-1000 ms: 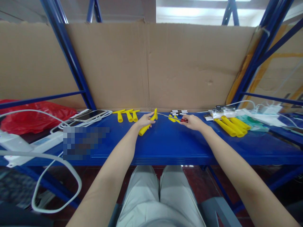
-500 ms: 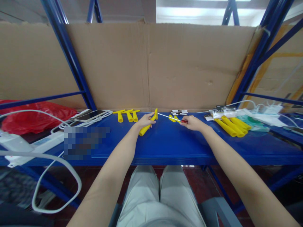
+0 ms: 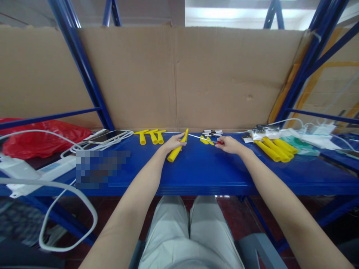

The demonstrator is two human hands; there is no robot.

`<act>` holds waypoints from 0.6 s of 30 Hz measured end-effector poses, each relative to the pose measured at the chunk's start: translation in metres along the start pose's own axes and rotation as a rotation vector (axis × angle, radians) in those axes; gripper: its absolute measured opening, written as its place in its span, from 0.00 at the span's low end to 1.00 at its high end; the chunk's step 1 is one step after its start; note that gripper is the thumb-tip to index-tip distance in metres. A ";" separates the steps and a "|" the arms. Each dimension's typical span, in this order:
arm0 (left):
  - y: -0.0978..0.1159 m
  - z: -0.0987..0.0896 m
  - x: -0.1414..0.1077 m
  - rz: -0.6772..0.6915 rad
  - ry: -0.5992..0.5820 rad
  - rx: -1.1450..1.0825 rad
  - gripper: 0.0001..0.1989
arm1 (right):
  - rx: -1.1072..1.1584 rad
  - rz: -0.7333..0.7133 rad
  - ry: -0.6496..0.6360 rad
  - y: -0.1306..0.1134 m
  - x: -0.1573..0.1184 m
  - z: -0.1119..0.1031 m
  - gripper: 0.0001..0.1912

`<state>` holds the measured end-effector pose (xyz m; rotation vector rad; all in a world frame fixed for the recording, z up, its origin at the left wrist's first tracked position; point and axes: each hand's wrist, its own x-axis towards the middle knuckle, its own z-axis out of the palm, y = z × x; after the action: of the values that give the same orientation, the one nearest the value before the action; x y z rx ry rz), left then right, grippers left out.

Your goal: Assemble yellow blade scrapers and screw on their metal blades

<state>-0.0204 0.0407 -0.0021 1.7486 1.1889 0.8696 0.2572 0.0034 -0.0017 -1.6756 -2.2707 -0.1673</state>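
Observation:
My left hand (image 3: 174,143) is closed around a yellow T-shaped tool with a hollow handle (image 3: 174,153), its crosspiece standing up at the far end. In my right hand (image 3: 230,145) is a screwdriver (image 3: 221,142) with a red handle, gripped in the fingers. Its long thin shaft runs left to the crosspiece of the tool; whether the tip touches or enters it I cannot tell. Beyond the shaft lie small flat yellow pieces (image 3: 203,140) and a stack of black-and-white strips (image 3: 212,133).
Several yellow T-shaped tools (image 3: 154,137) stand at the back left. Yellow tubes (image 3: 270,150) lie at the right beside clear and green plastic bags (image 3: 303,145). To the left are a phone (image 3: 108,137), white cables, a power strip (image 3: 57,166) and a red bag (image 3: 45,136). Cardboard (image 3: 179,78) backs the blue table (image 3: 207,172).
The yellow tool has turned in my left hand, so its crosspiece now looks narrower and its handle end lies slightly further right. My right hand and screwdriver have shifted slightly right.

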 end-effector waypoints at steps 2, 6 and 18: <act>0.000 0.001 0.001 0.005 0.000 -0.025 0.38 | 0.016 0.002 0.004 0.002 0.000 0.000 0.07; 0.000 0.004 0.002 0.017 0.037 -0.004 0.35 | 0.038 -0.003 0.002 0.005 0.000 0.002 0.07; 0.009 0.002 0.003 -0.055 0.219 -0.135 0.33 | 0.036 -0.004 0.009 0.008 0.002 0.006 0.07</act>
<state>-0.0147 0.0411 0.0058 1.5353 1.2816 1.1039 0.2635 0.0092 -0.0073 -1.6496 -2.2567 -0.1339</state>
